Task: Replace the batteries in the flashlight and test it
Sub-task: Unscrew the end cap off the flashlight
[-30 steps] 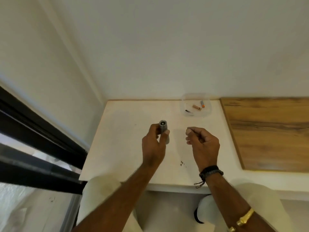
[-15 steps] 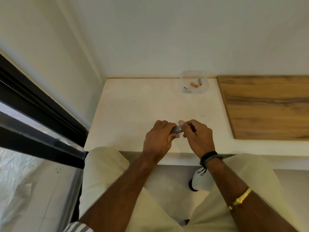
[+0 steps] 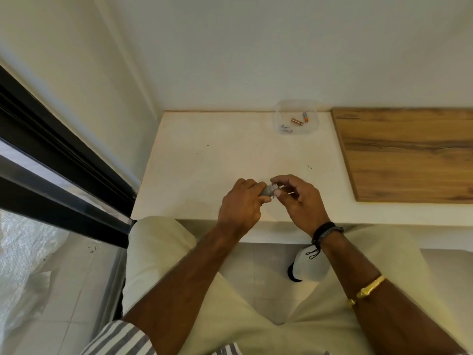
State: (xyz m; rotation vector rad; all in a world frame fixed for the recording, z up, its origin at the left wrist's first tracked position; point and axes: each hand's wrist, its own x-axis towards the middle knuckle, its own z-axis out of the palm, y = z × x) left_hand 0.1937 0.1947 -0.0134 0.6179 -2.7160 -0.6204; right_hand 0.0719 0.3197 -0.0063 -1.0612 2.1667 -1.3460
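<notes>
Both hands meet over the near edge of a matte, cream-white countertop, holding a small grey metal flashlight between them. The left hand is curled around the cylindrical body, fingers clenched over it so that only a short ribbed stretch of the barrel shows. The right hand pinches the exposed end of the flashlight between thumb and forefinger, its other fingers bent loosely behind; a thin pale thing glints under that palm, too small to identify. The flashlight lies roughly level, held just above the counter surface. At the back of the counter, against the smooth white wall, stands a shallow clear plastic container with rounded corners — inside it lie a copper-coloured battery, a second battery with a grey body and an orange end, and a small dark metallic piece that cannot be made out. To the right of the container the counter gives way to a wood-grain panel, warm brown with darker streaks. The right wrist carries a black braided band, and further up the forearm sits a gold bangle. Pale cream trousers cover the knees below the counter edge, and a black window frame runs diagonally on the left.
</notes>
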